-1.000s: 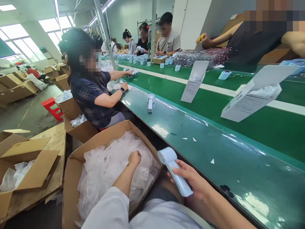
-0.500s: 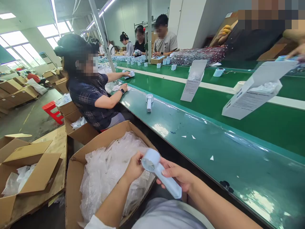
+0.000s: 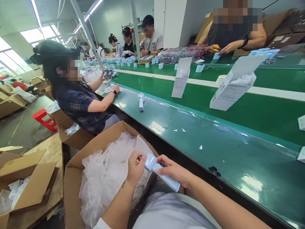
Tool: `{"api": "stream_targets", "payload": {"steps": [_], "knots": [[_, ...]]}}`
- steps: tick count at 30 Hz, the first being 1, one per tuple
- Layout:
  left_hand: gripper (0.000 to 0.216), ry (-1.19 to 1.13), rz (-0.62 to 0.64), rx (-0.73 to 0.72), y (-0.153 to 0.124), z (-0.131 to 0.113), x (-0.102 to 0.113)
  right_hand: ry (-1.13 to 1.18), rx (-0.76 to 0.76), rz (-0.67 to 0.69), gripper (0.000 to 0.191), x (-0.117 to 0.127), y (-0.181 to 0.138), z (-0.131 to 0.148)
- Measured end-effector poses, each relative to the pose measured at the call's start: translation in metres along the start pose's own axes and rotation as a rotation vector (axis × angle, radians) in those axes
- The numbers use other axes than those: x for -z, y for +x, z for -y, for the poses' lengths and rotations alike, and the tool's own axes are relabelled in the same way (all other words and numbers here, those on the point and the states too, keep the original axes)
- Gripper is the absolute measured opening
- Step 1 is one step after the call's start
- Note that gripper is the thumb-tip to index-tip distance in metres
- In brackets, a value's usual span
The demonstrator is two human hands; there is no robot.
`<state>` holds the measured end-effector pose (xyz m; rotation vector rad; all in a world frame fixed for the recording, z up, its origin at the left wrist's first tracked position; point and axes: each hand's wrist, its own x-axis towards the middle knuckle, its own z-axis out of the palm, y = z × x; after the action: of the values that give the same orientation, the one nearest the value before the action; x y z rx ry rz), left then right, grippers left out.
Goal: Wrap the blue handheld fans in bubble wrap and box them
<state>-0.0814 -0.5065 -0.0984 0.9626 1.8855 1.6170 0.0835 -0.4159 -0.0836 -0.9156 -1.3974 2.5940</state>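
Observation:
A light-blue handheld fan point(image 3: 150, 161) is between my hands, above the edge of a cardboard box of clear plastic bags point(image 3: 105, 171). Its head points up and left, and its handle slants down to the right. My right hand point(image 3: 175, 171) is wrapped round the handle just below the head. With fingers closed, my left hand point(image 3: 135, 168) pinches the side of the fan's head; the fingertips are partly hidden. Another handheld fan point(image 3: 141, 101) lies on the green worktop ahead.
The green conveyor point(image 3: 152, 81) runs beyond the worktop point(image 3: 171, 140), carrying two open white boxes point(image 3: 181, 79) and several blue fan parts. A co-worker point(image 3: 73, 95) sits at the left holding fans. Other people stand across the line. Open cartons point(image 3: 30, 184) stand at lower left.
My view has swung right. The fan has turned in my hands, so its round front now shows less. At the left, the co-worker has lifted several fans; another person has come fully into view across the line.

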Motion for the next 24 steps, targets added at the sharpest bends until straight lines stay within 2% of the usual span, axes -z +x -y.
{"api": "stream_targets", "payload": {"steps": [5, 7, 9, 13, 17, 21, 24], "knots": [[0.013, 0.343, 0.201, -0.471, -0.001, -0.009, 0.008, 0.018, 0.032, -0.043, 0.064, -0.003, -0.011, 0.008], [0.015, 0.455, 0.254, -0.691, -0.004, -0.010, 0.017, 0.066, 0.039, -0.043, 0.062, 0.000, -0.015, 0.009], [0.019, 0.550, 0.277, -0.824, -0.010, -0.010, 0.022, 0.107, 0.059, -0.050, 0.053, 0.003, -0.018, 0.008], [0.018, 0.674, 0.269, -0.867, -0.018, 0.000, 0.023, 0.187, 0.053, -0.147, 0.043, 0.005, -0.020, 0.001], [0.016, 0.784, 0.129, -0.794, -0.011, 0.010, 0.016, 0.291, -0.002, -0.168, 0.037, 0.002, -0.022, -0.003], [0.016, 0.803, 0.042, -0.713, -0.009, 0.002, 0.001, 0.292, 0.064, -0.236, 0.033, 0.004, -0.022, 0.000], [0.015, 0.709, 0.071, -0.799, -0.019, -0.008, -0.012, 0.282, 0.058, -0.297, 0.027, 0.006, -0.023, 0.003]]}}
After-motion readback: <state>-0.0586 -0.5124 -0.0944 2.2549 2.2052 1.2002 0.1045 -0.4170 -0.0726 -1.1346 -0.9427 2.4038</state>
